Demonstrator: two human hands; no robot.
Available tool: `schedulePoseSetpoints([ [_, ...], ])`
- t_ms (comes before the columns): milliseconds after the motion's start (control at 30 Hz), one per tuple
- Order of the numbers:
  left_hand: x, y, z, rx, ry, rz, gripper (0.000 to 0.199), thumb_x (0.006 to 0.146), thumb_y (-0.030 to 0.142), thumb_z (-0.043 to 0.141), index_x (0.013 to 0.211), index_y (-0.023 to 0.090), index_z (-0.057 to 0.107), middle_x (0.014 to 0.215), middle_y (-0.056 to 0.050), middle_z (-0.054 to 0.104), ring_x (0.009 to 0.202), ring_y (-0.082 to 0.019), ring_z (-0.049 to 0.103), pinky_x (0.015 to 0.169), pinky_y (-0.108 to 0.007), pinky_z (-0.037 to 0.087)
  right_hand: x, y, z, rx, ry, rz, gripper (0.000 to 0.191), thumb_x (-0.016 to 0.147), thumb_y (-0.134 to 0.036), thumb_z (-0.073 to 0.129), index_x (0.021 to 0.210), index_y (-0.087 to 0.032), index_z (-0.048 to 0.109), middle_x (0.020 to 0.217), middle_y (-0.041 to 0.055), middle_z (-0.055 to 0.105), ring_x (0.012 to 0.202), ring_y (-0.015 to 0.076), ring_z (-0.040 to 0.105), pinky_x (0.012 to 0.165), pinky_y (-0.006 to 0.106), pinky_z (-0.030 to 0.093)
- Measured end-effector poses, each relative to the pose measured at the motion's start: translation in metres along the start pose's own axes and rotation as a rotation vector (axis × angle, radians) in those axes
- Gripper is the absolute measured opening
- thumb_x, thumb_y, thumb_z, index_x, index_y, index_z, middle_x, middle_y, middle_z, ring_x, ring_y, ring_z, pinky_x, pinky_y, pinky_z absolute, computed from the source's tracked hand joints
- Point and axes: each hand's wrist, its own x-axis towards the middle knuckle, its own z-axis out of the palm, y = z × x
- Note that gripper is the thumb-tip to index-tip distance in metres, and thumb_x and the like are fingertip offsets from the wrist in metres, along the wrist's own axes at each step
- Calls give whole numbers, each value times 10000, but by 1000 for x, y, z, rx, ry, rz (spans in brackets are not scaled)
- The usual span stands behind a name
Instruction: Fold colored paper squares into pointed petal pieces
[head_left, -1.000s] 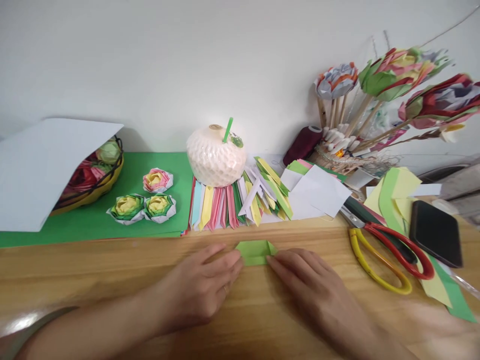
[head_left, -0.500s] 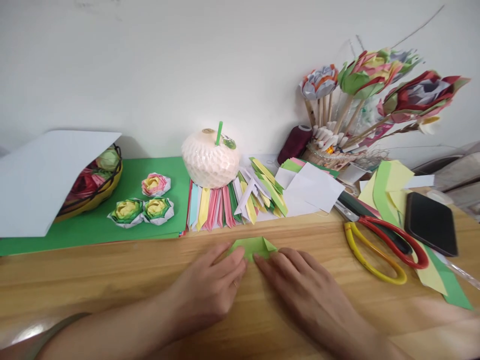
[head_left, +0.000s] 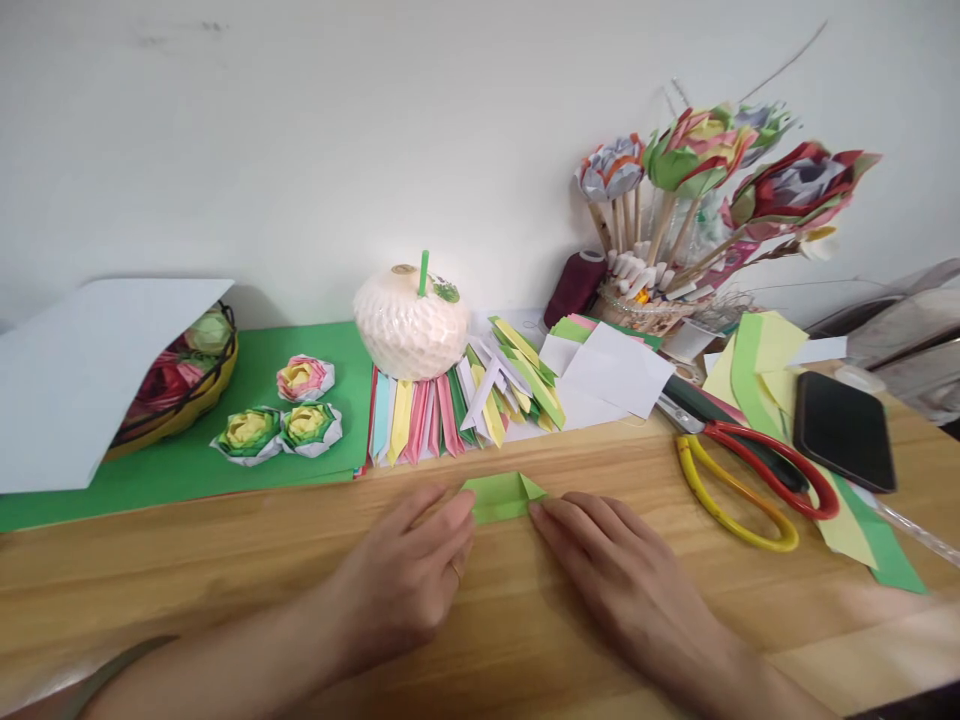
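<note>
A small light green paper (head_left: 499,498) lies on the wooden table between both hands, its right corner folded up to a point. My left hand (head_left: 424,565) has its fingers closed on the paper's left end, and its fingertips cover that end. At the paper's right edge, my right hand (head_left: 611,555) touches the corner with thumb and index finger, the other fingers curled beside them. Behind the paper lies a row of folded paper strips (head_left: 416,420) in pink, yellow, green and white.
A white textured ornament (head_left: 411,322) stands behind the strips. Left are paper flowers (head_left: 304,378) and a basket (head_left: 217,375) under white sheets. Right are scissors (head_left: 772,470), a phone (head_left: 844,430), paper scraps (head_left: 757,365) and a pot of paper flowers (head_left: 645,300).
My right hand has slid outward to the paper's right edge, baring more of its middle. The left fingers have drawn back slightly to the left. The whole view has shifted a little.
</note>
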Motion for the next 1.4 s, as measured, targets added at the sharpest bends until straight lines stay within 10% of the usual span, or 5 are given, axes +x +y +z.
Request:
schedulePoseSetpoints([
  [767,4,-14,-2,-228,-174,-213,221,934,194,449,1007,143,652,953,-71,658,924,-244,522,769,-392,467,27,-20,-22,482,-13,-174,366,987,-148,274,1155,-113,597,1155,63,666,1074,150,587,933,259,475],
  [967,7,-15,-4,-253,-99,-204,191,936,170,472,968,170,660,892,-33,683,879,-213,539,749,-353,451,38,17,-4,291,-97,-129,273,941,-135,408,1123,-99,607,1150,117,642,1066,228,569,900,381,489],
  [1400,3,-17,-7,-307,-80,-249,224,930,119,422,877,158,635,835,-39,664,752,-152,586,687,-275,492,21,3,0,115,-20,3,377,989,-166,237,994,-95,606,831,108,636,780,222,569,673,349,474],
])
